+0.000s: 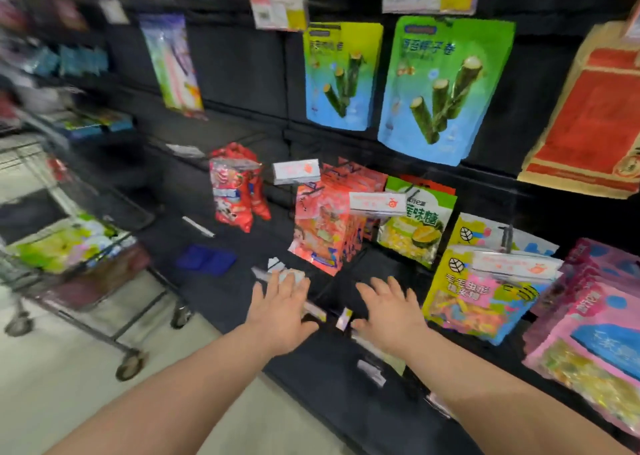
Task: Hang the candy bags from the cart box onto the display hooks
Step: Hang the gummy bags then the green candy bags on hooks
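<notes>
Left hand (282, 311) hovers just below orange candy bags (322, 229)

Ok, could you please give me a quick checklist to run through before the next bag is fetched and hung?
1. Left hand free: ok, fingers straight, holding nothing.
2. Right hand free: ok, open.
3. Green bags waiting in the cart box: ok.
4. Free hook ahead of the hands: cannot tell, blurred.
5. Orange bags hanging straight: not ok, the front one looks tilted.
</notes>
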The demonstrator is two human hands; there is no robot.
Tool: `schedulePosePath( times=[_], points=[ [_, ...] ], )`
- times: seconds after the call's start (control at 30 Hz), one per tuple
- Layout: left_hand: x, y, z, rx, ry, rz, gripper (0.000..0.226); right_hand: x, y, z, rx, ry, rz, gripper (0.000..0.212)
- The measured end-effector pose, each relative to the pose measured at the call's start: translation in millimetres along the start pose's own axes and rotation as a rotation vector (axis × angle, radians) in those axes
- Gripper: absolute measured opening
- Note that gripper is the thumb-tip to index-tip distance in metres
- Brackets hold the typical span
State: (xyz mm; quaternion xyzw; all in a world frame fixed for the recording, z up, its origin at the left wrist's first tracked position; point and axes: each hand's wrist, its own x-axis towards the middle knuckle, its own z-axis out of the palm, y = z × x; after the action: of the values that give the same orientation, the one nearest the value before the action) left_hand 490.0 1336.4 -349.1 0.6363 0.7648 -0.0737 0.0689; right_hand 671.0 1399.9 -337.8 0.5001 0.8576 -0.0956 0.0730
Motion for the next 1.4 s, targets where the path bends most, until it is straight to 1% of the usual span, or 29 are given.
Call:
schedulePosePath(
  times=[0.2,0.33,0.6,0.77,0.9,1.1,1.4],
  points=[
    [-37.2,-87.2,-1.9,-0.028,-0.013,-0.198,0.081,20.1,-84.6,-11.4,-0.067,0.034,-0.165,0.068],
    [-59.8,-159.6,1.7,-0.065,0.013,-0.302,0.082,37.4,-154.6,-13.7,-0.1,0.047,-0.271,0.069],
    [-115.9,-332.4,18.4,-0.106,0.044,-0.432,0.081,74.1,-332.2,-3.6,-0.083,-0.01,-0.405,0.068],
    [-147.3,-417.4,26.6,-0.076,0.023,-0.514,0.081,92.1,-425.9,7.4,-0.067,-0.043,-0.466,0.066],
    [-162.5,-463.0,31.7,-0.091,0.016,-0.562,0.081,104.7,-473.7,7.5,-0.075,-0.075,-0.497,0.066],
    [-156.4,-509.9,46.6,-0.159,0.001,-0.613,0.081,138.4,-520.2,13.0,-0.118,-0.114,-0.529,0.064],
    [-107.2,-590.5,51.4,-0.149,-0.066,-0.699,0.08,240.4,-588.8,20.6,-0.143,-0.188,-0.61,0.069]
  ],
)
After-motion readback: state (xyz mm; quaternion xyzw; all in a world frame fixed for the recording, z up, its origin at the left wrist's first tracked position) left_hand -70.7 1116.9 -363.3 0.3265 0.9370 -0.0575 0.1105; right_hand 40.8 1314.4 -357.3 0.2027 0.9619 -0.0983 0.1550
